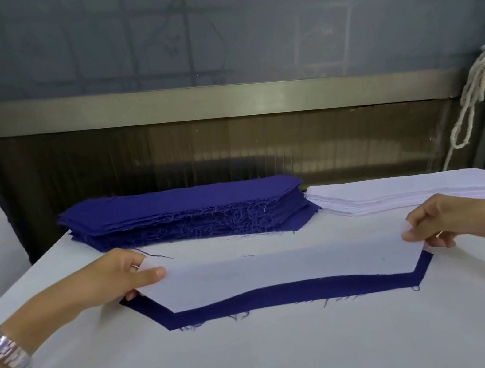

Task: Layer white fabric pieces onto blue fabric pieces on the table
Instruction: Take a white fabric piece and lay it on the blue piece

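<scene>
White-covered surface (265, 358): open room across the lower frame.
Blue stack (185, 213): upper centre, thick, plenty left; white stack (398, 192) just right.
Blue piece (287, 300): flat, centre, lower edge showing.
White piece (282, 269): over it, not let go.
Left hand (112, 278), right hand (445, 219): pinching its ends.

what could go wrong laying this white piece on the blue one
1. The white piece sits far back on the blue piece: blue shows only along the near edge, so it may land off-centre.
2. A loose thread by the left hand could get trapped under it.
</scene>
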`<state>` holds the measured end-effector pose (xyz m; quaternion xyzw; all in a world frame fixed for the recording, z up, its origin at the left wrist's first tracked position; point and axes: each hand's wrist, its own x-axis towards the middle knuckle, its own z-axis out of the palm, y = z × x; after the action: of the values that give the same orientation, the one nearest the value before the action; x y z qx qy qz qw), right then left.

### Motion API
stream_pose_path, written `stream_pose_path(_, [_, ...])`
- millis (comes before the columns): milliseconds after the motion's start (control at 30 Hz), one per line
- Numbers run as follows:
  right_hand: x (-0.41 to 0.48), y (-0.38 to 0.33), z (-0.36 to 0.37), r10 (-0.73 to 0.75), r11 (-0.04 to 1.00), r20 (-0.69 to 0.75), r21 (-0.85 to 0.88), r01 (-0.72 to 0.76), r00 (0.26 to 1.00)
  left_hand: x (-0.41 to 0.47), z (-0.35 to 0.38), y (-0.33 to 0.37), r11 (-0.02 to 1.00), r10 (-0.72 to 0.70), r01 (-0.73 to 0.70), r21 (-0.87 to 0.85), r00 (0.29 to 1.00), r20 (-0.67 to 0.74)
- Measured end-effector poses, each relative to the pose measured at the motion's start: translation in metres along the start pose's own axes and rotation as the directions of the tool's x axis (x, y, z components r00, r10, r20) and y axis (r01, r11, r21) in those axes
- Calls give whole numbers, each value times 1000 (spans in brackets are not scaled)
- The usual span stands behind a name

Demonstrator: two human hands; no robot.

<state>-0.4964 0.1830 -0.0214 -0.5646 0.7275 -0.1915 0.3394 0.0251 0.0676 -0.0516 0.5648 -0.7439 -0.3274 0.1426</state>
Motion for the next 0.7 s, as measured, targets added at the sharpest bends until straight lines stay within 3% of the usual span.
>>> stream_pose_path(700, [19, 23, 7, 23, 998, -5, -66, -23, 1000, 9, 18, -4, 989, 67, -49, 143, 990, -122])
